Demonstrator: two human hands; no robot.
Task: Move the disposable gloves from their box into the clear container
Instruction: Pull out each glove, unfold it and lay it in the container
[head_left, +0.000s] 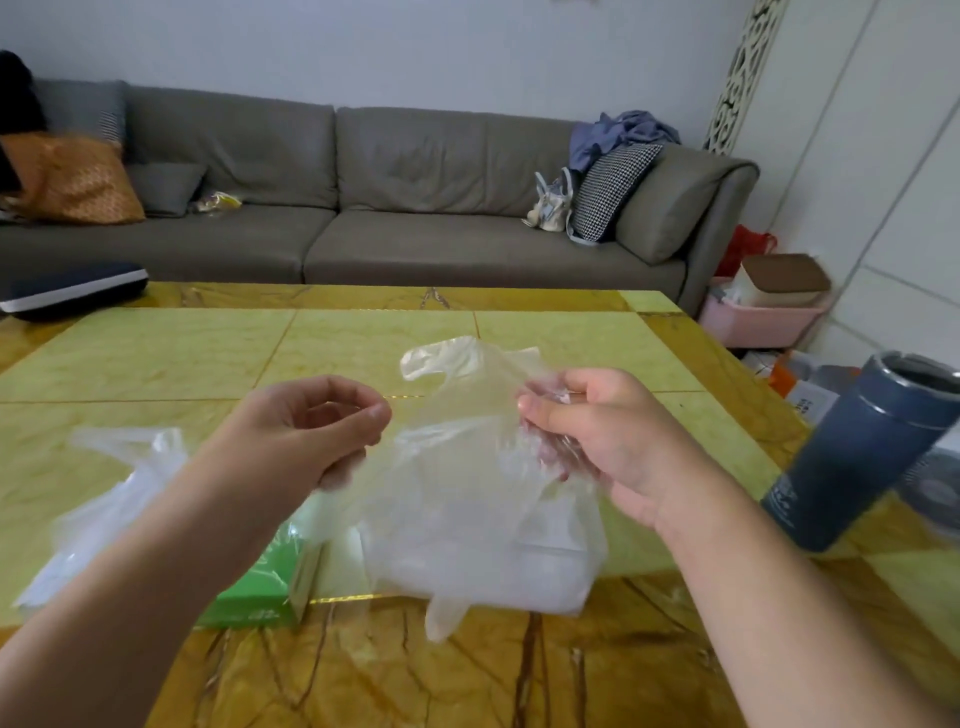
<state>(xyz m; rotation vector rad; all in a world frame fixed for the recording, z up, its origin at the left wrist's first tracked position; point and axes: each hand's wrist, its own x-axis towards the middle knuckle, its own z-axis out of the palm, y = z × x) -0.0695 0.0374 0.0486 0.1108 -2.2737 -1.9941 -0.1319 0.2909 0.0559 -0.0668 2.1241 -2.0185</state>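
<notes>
Green box (260, 587) partly behind forearm

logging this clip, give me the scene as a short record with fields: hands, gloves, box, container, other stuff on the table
left hand: curled, pinching the left edge of the glove
right hand: fingers bunched round the glove's right side
glove: thin clear plastic, held up and spread between both hands above the table
box: green, on the table, partly hidden under the left forearm
clear container: seen blurred through the glove, below the hands; contents cannot be told
other: white plastic bag at left; dark blue tumbler at right
table: yellow-green marble
</notes>
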